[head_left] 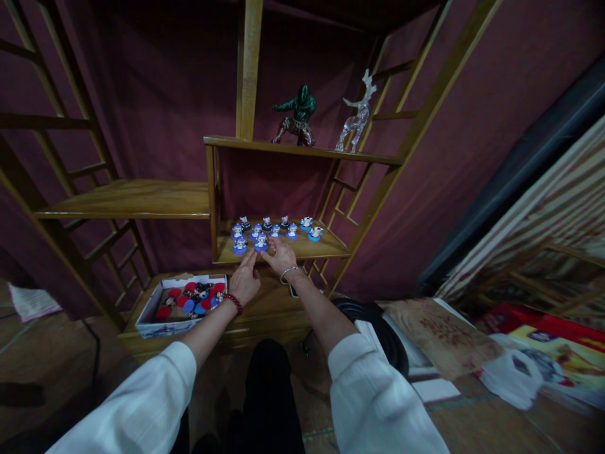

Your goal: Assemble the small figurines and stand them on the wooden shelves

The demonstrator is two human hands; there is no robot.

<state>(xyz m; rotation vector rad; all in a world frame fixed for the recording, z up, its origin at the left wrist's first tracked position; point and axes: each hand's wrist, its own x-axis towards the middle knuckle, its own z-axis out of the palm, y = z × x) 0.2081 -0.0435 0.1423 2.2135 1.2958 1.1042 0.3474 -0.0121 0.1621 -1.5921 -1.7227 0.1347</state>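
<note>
A small figurine [260,242] on a round purple base stands at the front of the low wooden shelf [307,252]. My right hand [280,257] has its thumb and forefinger closed around this figurine's right side. From the lower left, my left hand [244,281] reaches up with fingers stretched out, the tips at the base's front edge. Another purple-based figurine [239,245] stands just left, with several alike behind. At the back are three dark-based figurines [266,223]. Two blue-based figurines, the nearer one [315,234] among them, stand to the right.
A cardboard box [165,328] of red, blue and black figurines sits lower left. Above, a shelf board [302,149] bears a crouching dark figure [299,116] and a clear deer statue [357,120]. A coiled black hose [382,328] and a white plastic bag [513,375] lie right.
</note>
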